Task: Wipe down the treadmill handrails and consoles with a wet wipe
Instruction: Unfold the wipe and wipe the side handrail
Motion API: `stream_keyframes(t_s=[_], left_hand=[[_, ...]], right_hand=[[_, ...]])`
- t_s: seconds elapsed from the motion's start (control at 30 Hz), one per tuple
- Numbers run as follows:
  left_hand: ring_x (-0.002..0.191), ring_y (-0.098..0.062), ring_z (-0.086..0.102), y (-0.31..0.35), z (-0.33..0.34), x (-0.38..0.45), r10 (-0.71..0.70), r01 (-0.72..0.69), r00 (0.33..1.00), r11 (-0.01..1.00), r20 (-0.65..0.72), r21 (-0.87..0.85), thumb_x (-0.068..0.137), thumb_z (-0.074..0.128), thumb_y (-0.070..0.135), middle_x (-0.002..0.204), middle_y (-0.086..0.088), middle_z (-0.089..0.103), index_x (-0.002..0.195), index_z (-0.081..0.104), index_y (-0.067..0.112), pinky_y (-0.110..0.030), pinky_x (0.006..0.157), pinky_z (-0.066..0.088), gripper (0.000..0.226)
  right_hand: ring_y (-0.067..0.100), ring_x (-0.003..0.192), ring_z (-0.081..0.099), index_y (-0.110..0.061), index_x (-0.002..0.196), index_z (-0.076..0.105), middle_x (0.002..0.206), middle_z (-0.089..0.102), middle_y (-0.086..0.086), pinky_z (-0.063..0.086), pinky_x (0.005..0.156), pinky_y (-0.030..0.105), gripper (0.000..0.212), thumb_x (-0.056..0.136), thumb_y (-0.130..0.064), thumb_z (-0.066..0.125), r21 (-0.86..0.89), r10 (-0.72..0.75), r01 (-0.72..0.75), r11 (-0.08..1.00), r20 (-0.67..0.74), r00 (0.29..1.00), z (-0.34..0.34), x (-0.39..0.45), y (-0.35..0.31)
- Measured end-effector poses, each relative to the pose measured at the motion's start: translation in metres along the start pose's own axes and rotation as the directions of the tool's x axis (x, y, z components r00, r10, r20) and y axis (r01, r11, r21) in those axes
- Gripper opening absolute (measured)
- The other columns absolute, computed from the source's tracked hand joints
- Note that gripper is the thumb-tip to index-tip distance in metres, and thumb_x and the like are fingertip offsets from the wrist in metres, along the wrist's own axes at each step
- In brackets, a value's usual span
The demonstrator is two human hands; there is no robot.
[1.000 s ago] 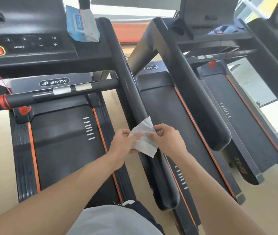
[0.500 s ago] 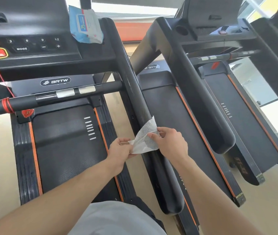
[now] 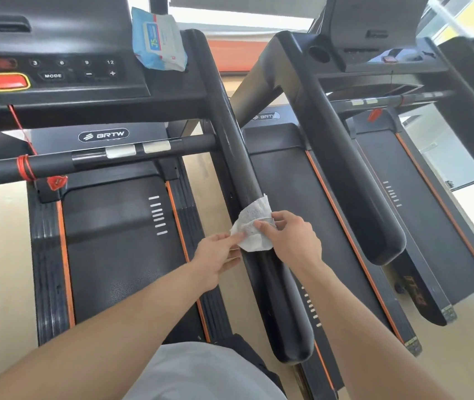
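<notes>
A white wet wipe (image 3: 252,226) is held between both hands just above the black right handrail (image 3: 233,145) of the near treadmill. My left hand (image 3: 218,255) pinches the wipe's lower left edge with thumb and forefinger. My right hand (image 3: 293,241) pinches its right side from above the rail. The wipe's upper corner stands up against the rail. The near treadmill's console (image 3: 57,70) with a red button and MODE keys is at the top left.
A blue pack of wipes (image 3: 158,41) lies on the console's right end. A front crossbar (image 3: 91,160) with a red cord spans the near treadmill. A second treadmill's handrail (image 3: 345,157) and console (image 3: 374,39) stand to the right.
Both hands have kept hold of the wipe and reshaped it: it was spread flat, then pulled out, and now sits closer over the handrail. The view has tilted slightly.
</notes>
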State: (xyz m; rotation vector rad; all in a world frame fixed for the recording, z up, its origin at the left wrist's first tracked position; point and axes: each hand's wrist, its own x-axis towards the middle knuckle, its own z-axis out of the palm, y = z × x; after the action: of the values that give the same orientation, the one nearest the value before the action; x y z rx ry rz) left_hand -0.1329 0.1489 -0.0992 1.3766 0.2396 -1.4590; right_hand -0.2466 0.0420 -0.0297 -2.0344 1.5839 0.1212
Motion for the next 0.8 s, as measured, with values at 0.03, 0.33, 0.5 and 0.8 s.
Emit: stream_keyframes(t_s=[0.03,0.33,0.5,0.8], left_hand=[[0.087,-0.019,0.068,0.0,0.001,0.002,0.001,-0.001,1.0,1.0,-0.025,-0.015,0.089,0.078,0.025,0.099,-0.008,0.073,0.104,0.067,0.011,-0.033,0.078,0.06,0.023],[0.097,-0.03,0.069,0.002,-0.016,0.003,-0.097,0.089,0.995,0.837,0.013,-0.539,0.108,0.037,0.017,0.104,-0.016,0.073,0.121,0.063,0.004,-0.04,0.076,0.055,0.032],[0.093,-0.025,0.074,-0.007,-0.012,-0.003,-0.064,0.128,0.986,0.88,0.152,-0.458,0.1,0.053,0.052,0.109,-0.013,0.075,0.125,0.065,0.007,-0.039,0.08,0.059,0.052],[0.103,-0.026,0.074,-0.024,-0.01,-0.006,0.057,0.015,0.986,0.908,0.157,-0.418,0.08,0.044,-0.032,0.119,-0.015,0.072,0.13,0.056,0.003,-0.029,0.078,0.062,0.062]], right_hand=[[0.015,0.099,0.067,-0.035,0.131,0.06,0.114,0.072,-0.017,0.054,0.089,0.039,0.057,0.086,-0.069,0.063,0.0,0.0,0.0,1.0,0.003,1.0,0.0,0.0,0.0],[0.014,0.097,0.068,-0.036,0.128,0.061,0.113,0.072,-0.017,0.056,0.088,0.041,0.053,0.086,-0.068,0.064,0.033,-0.001,0.0,0.999,0.011,1.0,0.001,0.002,0.003],[0.015,0.1,0.067,-0.035,0.128,0.06,0.114,0.072,-0.016,0.054,0.091,0.042,0.052,0.086,-0.066,0.064,0.036,-0.008,0.008,0.999,0.012,1.0,0.001,0.003,0.005],[0.014,0.1,0.067,-0.038,0.125,0.061,0.112,0.071,-0.017,0.055,0.09,0.041,0.054,0.083,-0.071,0.064,0.056,-0.021,0.02,0.998,0.012,1.0,0.003,0.007,0.009]])
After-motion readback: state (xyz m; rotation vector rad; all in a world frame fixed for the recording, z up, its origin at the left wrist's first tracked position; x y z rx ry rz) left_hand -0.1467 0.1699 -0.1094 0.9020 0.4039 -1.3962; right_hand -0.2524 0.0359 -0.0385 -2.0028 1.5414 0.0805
